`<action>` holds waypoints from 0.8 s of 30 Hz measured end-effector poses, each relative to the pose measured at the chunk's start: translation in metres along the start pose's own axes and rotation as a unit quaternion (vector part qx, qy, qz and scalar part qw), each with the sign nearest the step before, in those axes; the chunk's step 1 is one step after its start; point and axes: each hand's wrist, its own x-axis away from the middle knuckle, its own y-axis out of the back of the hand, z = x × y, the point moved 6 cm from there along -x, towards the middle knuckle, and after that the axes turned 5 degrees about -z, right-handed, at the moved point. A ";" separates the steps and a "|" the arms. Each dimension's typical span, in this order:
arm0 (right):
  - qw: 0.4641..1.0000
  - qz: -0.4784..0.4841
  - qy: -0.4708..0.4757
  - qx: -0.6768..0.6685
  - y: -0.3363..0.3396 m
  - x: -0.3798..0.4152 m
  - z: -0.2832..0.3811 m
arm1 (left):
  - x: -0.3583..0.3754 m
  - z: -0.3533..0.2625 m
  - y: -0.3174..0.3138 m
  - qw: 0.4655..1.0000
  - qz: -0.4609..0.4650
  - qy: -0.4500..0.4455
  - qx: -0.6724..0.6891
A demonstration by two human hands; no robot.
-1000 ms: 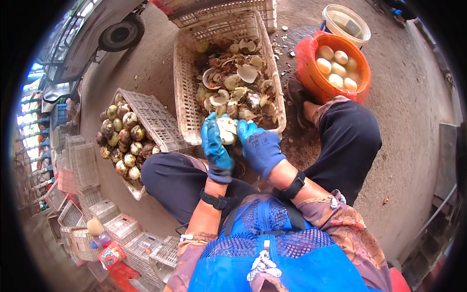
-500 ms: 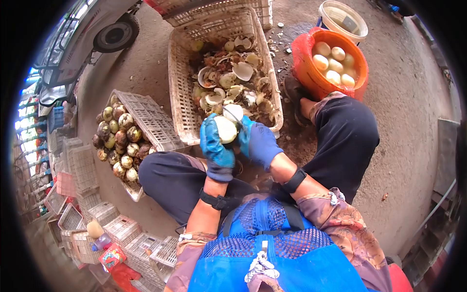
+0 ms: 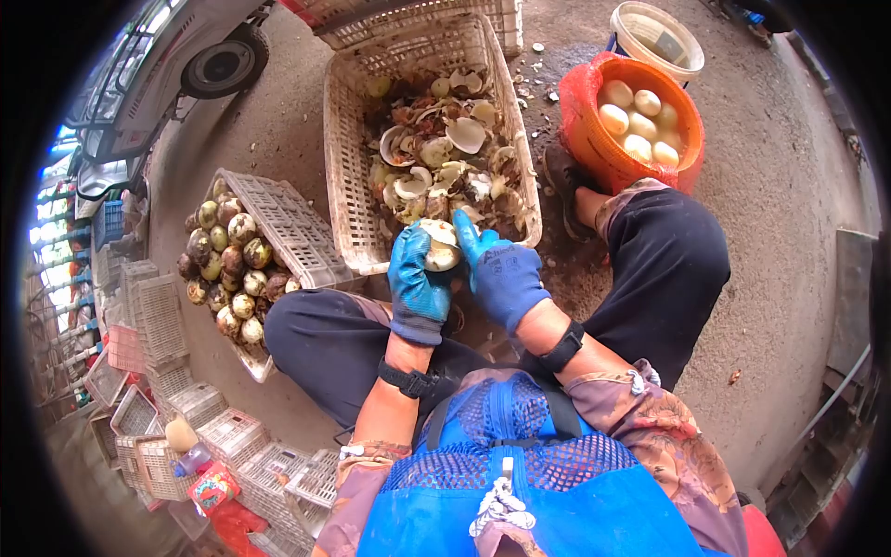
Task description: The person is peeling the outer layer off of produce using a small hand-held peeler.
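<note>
My left hand, in a blue-coated glove, is closed around a pale, partly peeled onion above the near edge of the crate. A line crosses the onion between its upper and lower parts. Close to its right side is my right hand, also gloved, with one finger pointing up and the others curled. What those curled fingers hold, if anything, is hidden. Beneath and beyond both hands, a white plastic crate holds onion peelings, some of them cup-shaped white layers.
To the left, a tilted crate holds brown-stained, unpeeled onions. Peeled onions sit in cloudy liquid in an orange tub with red mesh around it. Behind it stands a white bucket. Stacked crates and a parked vehicle are farther left.
My right hand has shifted slightly right, away from the onion, and turned so its back shows. The onion has turned in my left hand and sits a little lower between the hands.
</note>
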 end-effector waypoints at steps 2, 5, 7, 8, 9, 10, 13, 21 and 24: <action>1.000 0.002 0.006 0.026 0.000 -0.006 -0.001 | 0.005 -0.002 -0.004 0.999 -0.020 0.002 -0.036; 0.999 -0.026 0.016 -0.022 -0.008 -0.014 -0.005 | 0.008 -0.005 -0.011 0.998 -0.035 -0.010 -0.044; 0.997 -0.007 -0.002 -0.082 -0.011 -0.020 -0.010 | 0.007 -0.006 -0.012 0.998 -0.032 -0.018 -0.045; 0.993 0.025 -0.025 -0.111 -0.008 -0.025 -0.012 | 0.005 -0.007 -0.010 0.998 -0.028 -0.019 -0.052; 0.987 0.057 -0.046 -0.140 -0.007 -0.028 -0.013 | 0.005 -0.008 -0.009 0.998 -0.023 -0.020 -0.058; 0.982 0.029 -0.063 -0.178 -0.013 -0.031 -0.018 | 0.005 -0.011 -0.008 0.996 -0.008 -0.043 -0.077; 0.956 -0.018 -0.101 -0.276 -0.027 -0.040 -0.031 | 0.008 -0.014 -0.016 0.997 0.015 -0.056 -0.053; 0.729 -0.024 -0.252 -0.636 -0.056 -0.037 -0.050 | 0.005 -0.022 -0.006 0.996 0.035 -0.039 0.078; 0.715 0.053 -0.202 -0.668 -0.042 -0.030 -0.031 | 0.003 -0.032 -0.005 0.994 0.029 -0.084 0.062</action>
